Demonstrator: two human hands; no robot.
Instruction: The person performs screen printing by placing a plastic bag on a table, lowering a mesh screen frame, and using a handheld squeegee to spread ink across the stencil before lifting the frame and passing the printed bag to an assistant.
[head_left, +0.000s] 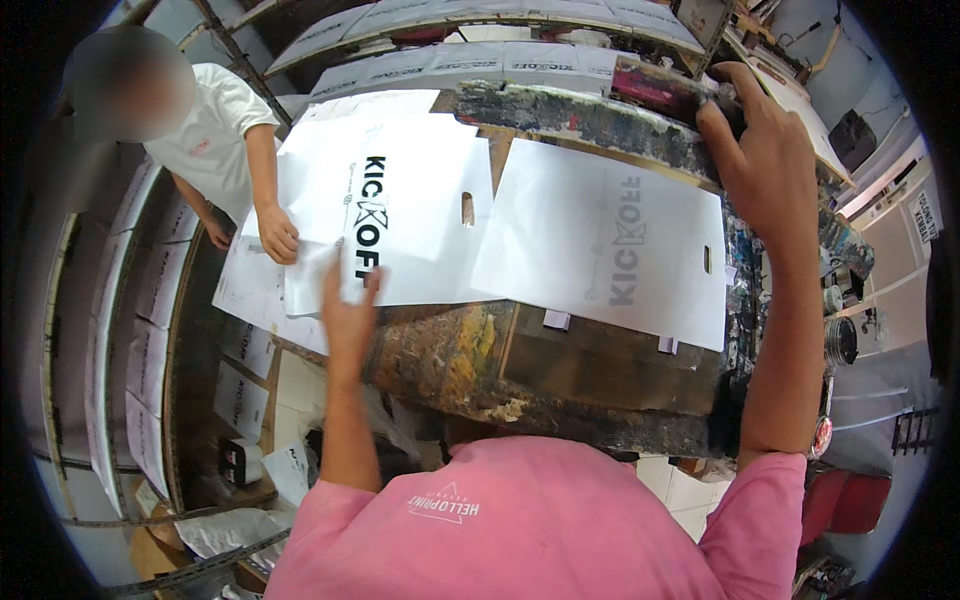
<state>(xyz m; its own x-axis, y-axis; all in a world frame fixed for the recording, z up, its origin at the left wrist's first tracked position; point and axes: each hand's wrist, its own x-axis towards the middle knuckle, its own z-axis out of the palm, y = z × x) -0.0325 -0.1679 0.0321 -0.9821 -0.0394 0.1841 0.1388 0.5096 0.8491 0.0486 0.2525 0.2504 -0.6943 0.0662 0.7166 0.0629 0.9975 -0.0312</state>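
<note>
Left hand (349,315) at white bag (430,200) (black-lettered)

A paint-stained bar (590,122) is gripped by the right hand (762,150), while a printed white bag (430,200) is overlapped by the left hand (348,308), its fingers spread

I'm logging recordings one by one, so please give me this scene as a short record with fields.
View: head camera, looking down
Left hand: near lower edge of black-printed white sheet; blurred, contact unclear
Right hand: closed on the end of a paint-stained bar
Right of that sheet: white sheet with faint grey print
Handle slots: one in each of these sheets
Surface: paint-stained table
Co-worker: at the left, white shirt, one hand at the sheets' left side
Background: printed white sheets on shelves
</note>
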